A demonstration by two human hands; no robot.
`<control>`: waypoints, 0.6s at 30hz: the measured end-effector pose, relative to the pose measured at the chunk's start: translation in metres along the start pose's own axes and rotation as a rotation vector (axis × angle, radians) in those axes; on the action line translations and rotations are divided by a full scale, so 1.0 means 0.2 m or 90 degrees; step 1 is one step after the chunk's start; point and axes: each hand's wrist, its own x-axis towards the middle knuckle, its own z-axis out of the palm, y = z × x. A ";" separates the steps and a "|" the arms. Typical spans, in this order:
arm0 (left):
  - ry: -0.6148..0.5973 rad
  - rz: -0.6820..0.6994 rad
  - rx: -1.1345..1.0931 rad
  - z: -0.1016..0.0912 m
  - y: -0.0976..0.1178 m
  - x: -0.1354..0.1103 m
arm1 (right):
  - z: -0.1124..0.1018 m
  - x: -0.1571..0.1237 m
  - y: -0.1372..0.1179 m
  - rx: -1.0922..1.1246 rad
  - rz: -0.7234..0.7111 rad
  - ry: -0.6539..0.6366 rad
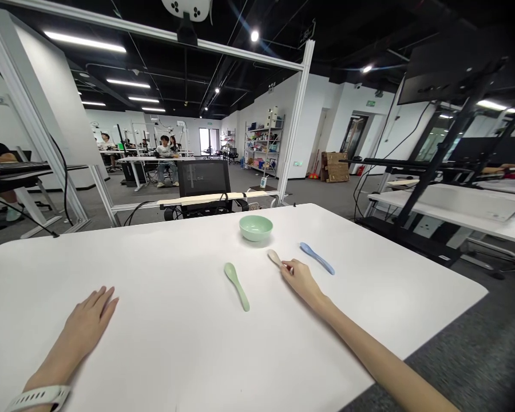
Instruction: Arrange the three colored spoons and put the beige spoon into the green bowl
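Note:
My right hand is closed on a beige spoon, whose bowl end points away from me and whose handle is mostly hidden under my fingers. Just beyond it stands a light green bowl. A green spoon lies to the left of that hand, and a blue spoon to its right. My left hand rests flat on the table at the left, fingers stretched out, with nothing in it and apart from the spoons.
The white table has rounded corners. Behind its far edge are a metal frame and a black office chair. A black stand rises at the right. People sit at desks in the background.

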 end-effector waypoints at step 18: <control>0.012 -0.024 0.082 -0.09 0.10 -0.03 | -0.10 0.09 0.09 -0.099 0.039 0.076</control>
